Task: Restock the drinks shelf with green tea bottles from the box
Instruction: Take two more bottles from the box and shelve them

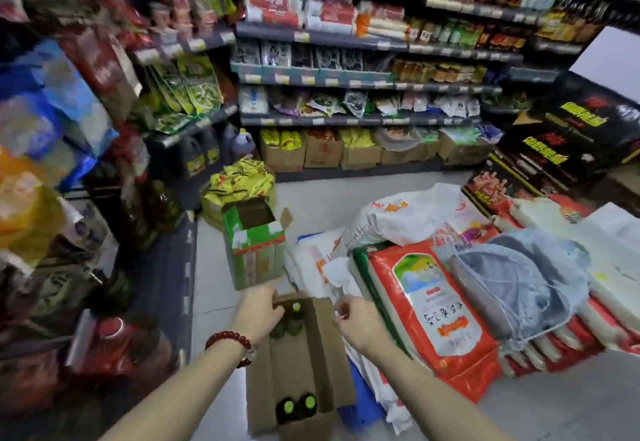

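Note:
An open brown cardboard box [322, 364] lies on the floor right below me. Two green tea bottles [298, 405] with bright green caps stand at its near end. A small cluster of green-capped bottles [295, 319] stands at the far end, and the middle of the box is bare. My left hand [258, 312], with red beads on the wrist, reaches into the far left corner and its fingers curl down over the top of a bottle there. My right hand [358, 324] hovers at the box's right flap with loosely curled fingers and holds nothing.
A green carton [254, 250] stands open just beyond the box. Stacked rice bags [433, 305] and white sacks [415, 215] crowd its right side. A bag of yellow packets [239, 180] sits further back. Goods shelves line the left and the back wall [346, 118].

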Demonstrator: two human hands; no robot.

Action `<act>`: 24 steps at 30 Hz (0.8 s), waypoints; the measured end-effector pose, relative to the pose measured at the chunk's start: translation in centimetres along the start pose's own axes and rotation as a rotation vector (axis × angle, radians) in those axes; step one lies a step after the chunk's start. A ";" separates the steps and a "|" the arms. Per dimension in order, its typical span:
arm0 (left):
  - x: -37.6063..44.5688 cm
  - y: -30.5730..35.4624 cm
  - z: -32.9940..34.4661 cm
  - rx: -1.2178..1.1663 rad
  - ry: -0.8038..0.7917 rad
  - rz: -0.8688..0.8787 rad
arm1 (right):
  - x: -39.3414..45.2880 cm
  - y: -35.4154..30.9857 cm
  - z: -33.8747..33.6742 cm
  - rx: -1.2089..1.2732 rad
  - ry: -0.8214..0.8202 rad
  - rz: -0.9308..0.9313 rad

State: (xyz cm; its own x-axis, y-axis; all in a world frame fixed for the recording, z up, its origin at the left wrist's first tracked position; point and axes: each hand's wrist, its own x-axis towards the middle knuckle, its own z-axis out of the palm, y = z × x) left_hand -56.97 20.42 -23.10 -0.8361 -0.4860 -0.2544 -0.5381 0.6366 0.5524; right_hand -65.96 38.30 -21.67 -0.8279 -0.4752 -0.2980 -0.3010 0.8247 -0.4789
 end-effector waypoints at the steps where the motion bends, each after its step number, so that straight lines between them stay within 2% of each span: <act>1: 1.3 -0.8 1.9 -0.004 0.008 -0.023 | 2.0 1.3 1.4 -0.005 -0.015 -0.015; 5: 6.6 -5.1 10.6 0.004 0.009 -0.095 | 9.5 6.9 8.3 -0.025 -0.040 -0.040; 13: 18.3 -15.6 28.4 0.096 -0.026 -0.063 | 23.3 17.4 26.1 -0.048 -0.013 -0.156; 16: 22.4 -18.8 33.3 0.137 0.012 -0.075 | 27.3 20.2 31.0 -0.061 0.025 -0.210; 19: 26.1 -21.4 37.6 0.016 0.044 -0.125 | 30.8 22.2 35.2 -0.068 0.061 -0.231; 24: 29.5 -23.7 42.7 -0.187 0.109 -0.219 | 35.2 23.5 40.1 0.059 0.037 -0.181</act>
State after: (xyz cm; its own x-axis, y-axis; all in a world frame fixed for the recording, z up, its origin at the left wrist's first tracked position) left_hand -73.43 16.63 -77.59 -0.6804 -0.6675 -0.3025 -0.6669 0.3930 0.6331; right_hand -83.17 28.70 -76.56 -0.7796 -0.6020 -0.1728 -0.4192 0.7066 -0.5701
